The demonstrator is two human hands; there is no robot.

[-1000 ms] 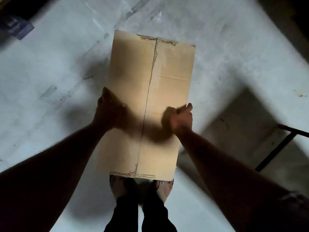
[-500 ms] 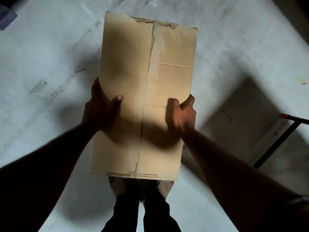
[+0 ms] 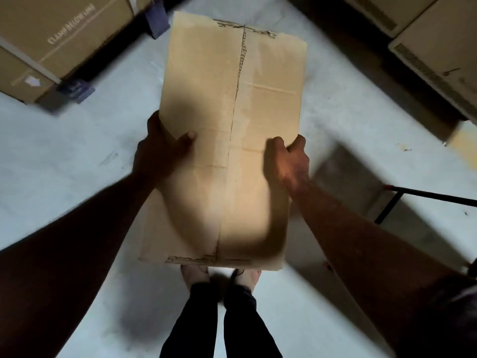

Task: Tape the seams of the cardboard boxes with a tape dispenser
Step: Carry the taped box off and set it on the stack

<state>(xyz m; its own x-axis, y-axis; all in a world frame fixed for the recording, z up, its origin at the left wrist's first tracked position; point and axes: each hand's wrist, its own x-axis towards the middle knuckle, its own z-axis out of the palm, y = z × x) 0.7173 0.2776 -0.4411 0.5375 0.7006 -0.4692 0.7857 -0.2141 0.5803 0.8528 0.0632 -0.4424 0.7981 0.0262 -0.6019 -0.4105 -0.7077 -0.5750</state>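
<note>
Midway, hands (image 3: pixel 161 151) (image 3: pixel 290 161) on box (image 3: pixel 206 86) edges (aloft)

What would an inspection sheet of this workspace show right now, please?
Surface: pale concrete floor, scuffed and streaked, partly in shadow.
Job's things: one cardboard box held above the floor, its centre seam facing the camera; whether the seam is taped cannot be told. No tape dispenser seen.
Clutter: dark metal bar low on the right.
Hands: left hand grips the box's left edge, thumb on the top face; right hand grips the right edge.
Cables: nothing seen.
Surroundings: large printed carton at upper left with dark blue blocks at its base; more cartons at upper right; the person's feet below the box.
</note>
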